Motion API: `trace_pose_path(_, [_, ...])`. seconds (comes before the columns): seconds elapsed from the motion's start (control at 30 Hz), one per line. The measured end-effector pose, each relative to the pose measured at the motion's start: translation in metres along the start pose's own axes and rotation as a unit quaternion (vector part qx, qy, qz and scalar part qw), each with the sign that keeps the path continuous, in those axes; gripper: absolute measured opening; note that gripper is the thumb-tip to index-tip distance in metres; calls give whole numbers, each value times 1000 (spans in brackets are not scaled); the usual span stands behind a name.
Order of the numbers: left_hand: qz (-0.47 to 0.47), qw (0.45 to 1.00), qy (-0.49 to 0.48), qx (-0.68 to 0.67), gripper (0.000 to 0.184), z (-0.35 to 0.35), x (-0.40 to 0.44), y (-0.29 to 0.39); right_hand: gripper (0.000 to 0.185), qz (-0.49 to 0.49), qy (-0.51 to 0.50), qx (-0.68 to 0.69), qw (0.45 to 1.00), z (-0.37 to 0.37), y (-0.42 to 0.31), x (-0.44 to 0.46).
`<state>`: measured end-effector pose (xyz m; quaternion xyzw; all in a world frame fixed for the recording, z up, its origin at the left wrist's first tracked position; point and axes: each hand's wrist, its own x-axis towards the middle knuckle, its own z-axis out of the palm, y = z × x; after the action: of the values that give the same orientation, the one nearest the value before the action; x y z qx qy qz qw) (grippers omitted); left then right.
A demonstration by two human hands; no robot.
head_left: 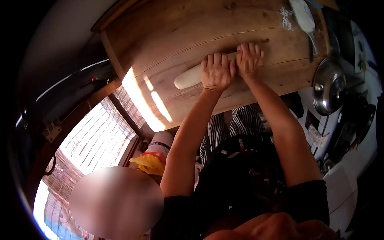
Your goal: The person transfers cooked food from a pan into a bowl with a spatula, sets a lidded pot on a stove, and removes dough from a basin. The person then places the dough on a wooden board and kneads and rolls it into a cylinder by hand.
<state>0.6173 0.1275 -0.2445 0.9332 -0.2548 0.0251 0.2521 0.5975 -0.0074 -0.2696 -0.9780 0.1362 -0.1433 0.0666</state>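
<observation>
A long pale roll of dough [189, 78] lies on the wooden board [168, 44], its rounded left end sticking out past the hands. My left hand [217, 72] rests on top of the dough, fingers close together and curled over its far side. Right beside it, thumbs near each other, my right hand [249, 61] lies over the right part of the dough, which it mostly hides. Both palms face down.
A scoop with white flour [303, 18] and a flour patch [285, 18] are at the board's upper right. A metal lid [329, 87] stands right of the board. Below left are a yellow bag [150, 163] and a blurred round shape [117, 203].
</observation>
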Motion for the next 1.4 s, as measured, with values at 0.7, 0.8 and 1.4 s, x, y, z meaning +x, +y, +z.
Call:
trace_pose_path(0.7, [2, 1000, 9, 3, 29, 7, 27, 1, 40, 101, -142, 247, 953, 7, 4, 84])
trace_pose_path(0.8, [30, 990, -97, 95, 43, -5, -10, 21, 40, 167, -187, 425, 870, -11, 35, 63])
trace_pose_path(1.4, [-240, 967, 51, -60, 19, -58, -54, 3, 44, -168, -206, 240, 933, -14, -39, 9])
